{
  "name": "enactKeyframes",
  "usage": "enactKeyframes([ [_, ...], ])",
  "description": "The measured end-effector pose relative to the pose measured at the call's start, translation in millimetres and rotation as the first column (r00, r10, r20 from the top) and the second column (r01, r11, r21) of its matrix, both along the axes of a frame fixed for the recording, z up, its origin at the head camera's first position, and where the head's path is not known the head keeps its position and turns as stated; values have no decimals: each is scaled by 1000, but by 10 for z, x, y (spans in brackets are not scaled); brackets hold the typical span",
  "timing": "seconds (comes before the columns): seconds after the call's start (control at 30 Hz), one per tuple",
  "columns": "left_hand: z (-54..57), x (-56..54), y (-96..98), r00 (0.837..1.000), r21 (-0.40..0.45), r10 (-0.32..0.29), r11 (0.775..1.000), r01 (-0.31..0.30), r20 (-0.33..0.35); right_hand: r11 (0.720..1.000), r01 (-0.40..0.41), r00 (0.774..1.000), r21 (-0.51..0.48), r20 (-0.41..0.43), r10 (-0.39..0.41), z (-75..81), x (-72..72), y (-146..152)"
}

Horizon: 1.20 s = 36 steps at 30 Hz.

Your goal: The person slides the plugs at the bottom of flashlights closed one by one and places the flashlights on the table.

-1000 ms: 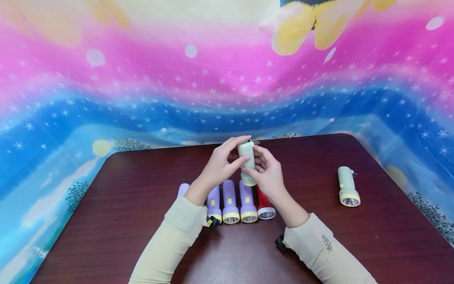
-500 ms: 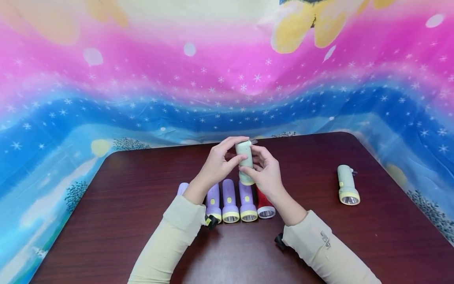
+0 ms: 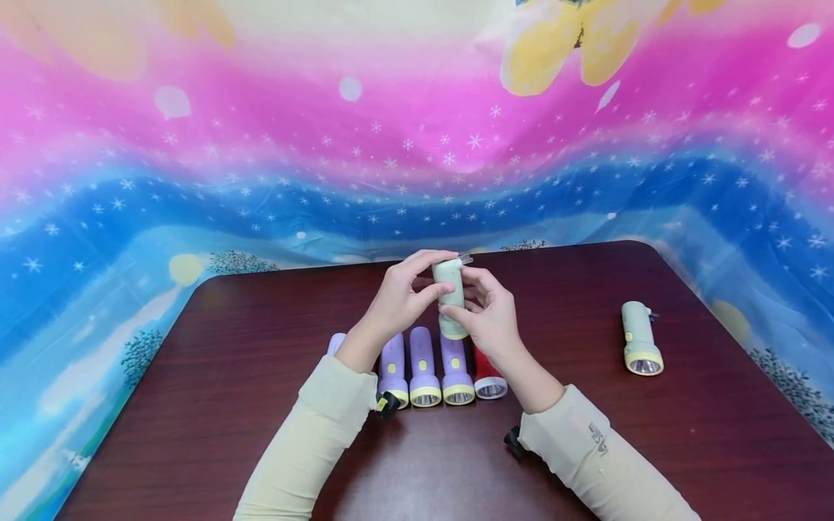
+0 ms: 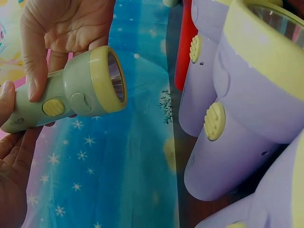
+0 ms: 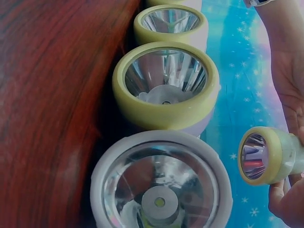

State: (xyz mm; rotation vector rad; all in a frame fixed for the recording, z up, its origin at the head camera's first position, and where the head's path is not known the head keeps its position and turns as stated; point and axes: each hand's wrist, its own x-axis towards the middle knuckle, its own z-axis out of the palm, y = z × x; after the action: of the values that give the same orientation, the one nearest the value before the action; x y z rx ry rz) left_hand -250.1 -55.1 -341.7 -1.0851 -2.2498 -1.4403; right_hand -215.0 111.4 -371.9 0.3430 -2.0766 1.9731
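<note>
A pale green flashlight [image 3: 449, 273] with a yellow rim is held above the table, lens end down, two metal plug prongs [image 3: 466, 259] sticking out at its top end. My left hand [image 3: 402, 293] grips its upper part, thumb on the near side and fingers over the top. Lower down, my right hand [image 3: 490, 311] holds the body between thumb and fingers. In the left wrist view, a yellow switch [image 4: 53, 107] shows on the flashlight's side. The right wrist view catches its reflective lens [image 5: 254, 156] beside my fingers. Fingers behind the body are partly hidden.
Below the hands, several purple flashlights [image 3: 425, 367] and a red flashlight [image 3: 490, 387] lie in a row, lenses toward me; my left forearm covers part of it. Another green flashlight [image 3: 641, 339] lies on the right of the dark wooden table [image 3: 260, 318]. A patterned cloth [image 3: 417, 166] hangs behind.
Over the last second, the held green flashlight has shifted very slightly left with both hands. The grip looks the same, and the flashlights on the table have not moved.
</note>
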Motion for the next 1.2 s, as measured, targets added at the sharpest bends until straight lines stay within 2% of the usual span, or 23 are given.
enactKeyframes([
  [0.27, -2, 3, 28, 1000, 1, -9, 1000, 9, 23, 1000, 13, 1000, -8, 24, -13, -8, 19, 20],
  [0.7, -19, 28, 33, 1000, -23, 24, 999, -24, 2, 999, 29, 999, -18, 30, -28, -44, 31, 15],
  [1.2, 3, 48, 59, 1000, 21, 13, 1000, -14, 3, 999, 34, 999, -23, 18, -33, -17, 42, 30],
])
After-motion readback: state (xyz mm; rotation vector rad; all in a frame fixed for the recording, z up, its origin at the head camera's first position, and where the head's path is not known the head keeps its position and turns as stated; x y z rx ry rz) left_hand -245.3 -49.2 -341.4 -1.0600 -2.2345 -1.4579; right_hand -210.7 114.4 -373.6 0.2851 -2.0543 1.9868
